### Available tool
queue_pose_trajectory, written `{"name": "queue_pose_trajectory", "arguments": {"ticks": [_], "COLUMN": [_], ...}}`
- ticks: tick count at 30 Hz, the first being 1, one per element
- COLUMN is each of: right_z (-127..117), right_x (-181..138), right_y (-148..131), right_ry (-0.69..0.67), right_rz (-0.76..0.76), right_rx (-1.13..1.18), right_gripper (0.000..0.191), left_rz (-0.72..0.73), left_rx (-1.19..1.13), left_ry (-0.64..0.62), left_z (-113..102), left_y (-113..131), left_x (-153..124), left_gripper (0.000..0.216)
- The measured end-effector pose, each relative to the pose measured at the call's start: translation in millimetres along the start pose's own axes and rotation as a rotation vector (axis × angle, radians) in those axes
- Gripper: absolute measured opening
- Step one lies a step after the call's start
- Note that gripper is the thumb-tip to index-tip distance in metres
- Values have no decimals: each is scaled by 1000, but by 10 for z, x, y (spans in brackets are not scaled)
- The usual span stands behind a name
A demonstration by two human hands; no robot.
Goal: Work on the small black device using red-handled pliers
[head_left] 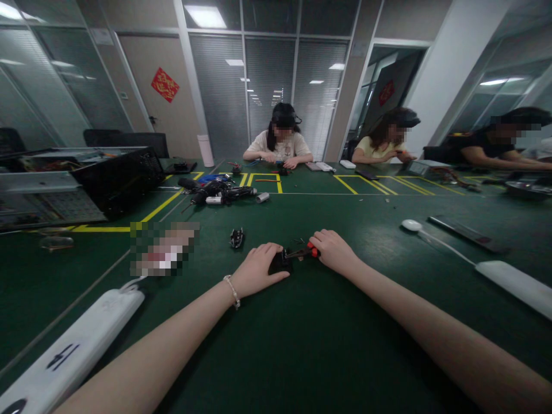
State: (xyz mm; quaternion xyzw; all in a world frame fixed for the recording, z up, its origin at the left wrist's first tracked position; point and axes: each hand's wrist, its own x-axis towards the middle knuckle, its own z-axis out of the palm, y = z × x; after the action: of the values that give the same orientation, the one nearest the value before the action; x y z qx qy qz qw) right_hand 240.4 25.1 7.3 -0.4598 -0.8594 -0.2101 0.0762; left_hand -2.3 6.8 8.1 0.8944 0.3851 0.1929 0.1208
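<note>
My left hand (257, 269) grips a small black part (278, 264) on the green table, fingers over its far side and thumb along its near side. My right hand (333, 248) is closed around red-handled pliers (301, 252). The plier jaws point left and reach the black part; whether they pinch a piece of it is too small to tell. Just beyond the pliers lie a few tiny loose bits (298, 241). To the left of my left hand rests a small black and silver component (237, 238), apart from both hands.
An open computer case (116, 181) stands at the left. A heap of black cables and parts (219, 190) lies ahead. White power strips (73, 345) flank my arms, one at right (513, 282) beside a dark phone-like slab (463, 232). Several people sit across the table (302, 356).
</note>
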Motion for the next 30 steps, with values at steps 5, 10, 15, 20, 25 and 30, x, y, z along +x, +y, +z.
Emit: {"name": "queue_pose_trajectory", "arguments": {"ticks": [5,10,15,20,25,30], "right_z": [-8,-30,-38,-40,-50,-44], "right_x": [4,10,5,1,1,7], "right_y": [-7,-17,-15,-15,-23,-21], "right_ry": [0,3,11,8,18,14], "right_rz": [-5,3,2,1,-2,-6], "right_rx": [-5,3,13,8,24,3], "right_gripper": [22,22,23,22,22,21], "left_rz": [-1,-8,-4,0,-4,5], "left_rx": [4,-9,-13,-9,-8,-2], "left_ry": [0,-2,-1,3,-1,7], "left_z": [-6,0,18,9,-2,16], "left_y": [10,-3,-24,-17,-10,-15], "left_x": [-3,0,1,-1,1,4], "left_gripper": [49,50,52,52,52,51]}}
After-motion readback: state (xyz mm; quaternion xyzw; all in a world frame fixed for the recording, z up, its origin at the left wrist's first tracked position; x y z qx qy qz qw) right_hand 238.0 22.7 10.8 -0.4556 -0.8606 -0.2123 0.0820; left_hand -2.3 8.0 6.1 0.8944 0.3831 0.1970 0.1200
